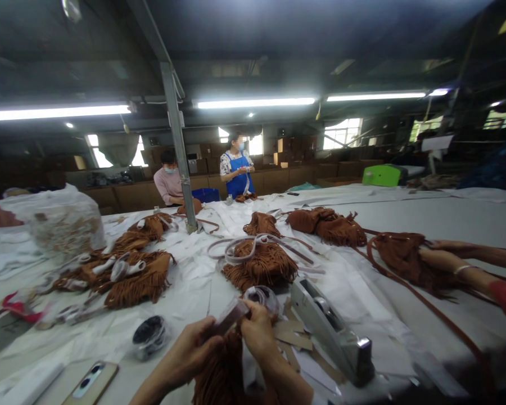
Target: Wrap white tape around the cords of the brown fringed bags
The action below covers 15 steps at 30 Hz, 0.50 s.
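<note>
My left hand [198, 344] pinches one side of a strap wrapped in pale, translucent material [231, 316]. My right hand [257, 333] grips its other side, fingers closed. Below both hands hangs a brown fringed suede bag [217, 374], partly covered by my forearms. A wrapped strip dangles under my right hand. Just beyond my hands, another brown fringed bag [259, 264] lies with a pale wrapped strap [240, 252] looped on top. A grey tape dispenser [329, 332] stands right of my right hand, beside scraps of brown card [293, 333].
Left are a dark round container [149, 333], a phone [90, 385] and fringed bags [141, 278] with wrapped straps. A clear plastic sack [67, 225] stands behind. A metal post [177, 146] rises from the table. At right, a co-worker's hands [441, 256] handle another bag; two people stand opposite.
</note>
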Each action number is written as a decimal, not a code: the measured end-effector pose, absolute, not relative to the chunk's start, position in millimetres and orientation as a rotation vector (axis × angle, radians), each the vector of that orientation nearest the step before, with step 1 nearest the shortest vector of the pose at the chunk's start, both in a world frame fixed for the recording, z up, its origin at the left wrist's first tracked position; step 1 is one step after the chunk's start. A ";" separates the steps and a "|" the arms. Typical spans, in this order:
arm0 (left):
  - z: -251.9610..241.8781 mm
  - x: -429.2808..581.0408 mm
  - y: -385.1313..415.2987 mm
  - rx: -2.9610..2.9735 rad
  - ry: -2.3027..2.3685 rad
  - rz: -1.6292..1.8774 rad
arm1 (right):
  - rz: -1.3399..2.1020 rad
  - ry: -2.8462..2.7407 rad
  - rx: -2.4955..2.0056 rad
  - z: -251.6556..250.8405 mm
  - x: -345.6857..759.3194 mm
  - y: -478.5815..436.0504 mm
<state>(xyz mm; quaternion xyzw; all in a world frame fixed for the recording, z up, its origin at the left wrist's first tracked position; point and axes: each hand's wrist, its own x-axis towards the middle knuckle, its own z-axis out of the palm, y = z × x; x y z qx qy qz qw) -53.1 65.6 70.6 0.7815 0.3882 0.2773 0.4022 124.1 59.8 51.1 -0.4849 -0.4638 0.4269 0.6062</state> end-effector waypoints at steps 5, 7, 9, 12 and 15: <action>51.9 -55.3 65.7 1.979 0.996 0.850 | 1.267 -0.838 -0.939 37.4 99.8 62.7; 48.8 -55.8 64.9 1.924 0.986 0.875 | 1.328 -0.787 -0.894 34.9 93.1 62.0; 47.1 -57.1 63.6 1.838 0.975 0.889 | 1.373 -0.753 -0.868 33.9 88.7 60.2; 46.1 -60.8 61.9 1.760 0.992 0.898 | 1.465 -0.720 -0.827 32.7 85.1 56.3; 45.7 -65.1 62.3 1.811 0.964 0.859 | 1.528 -0.701 -0.806 29.5 83.9 53.9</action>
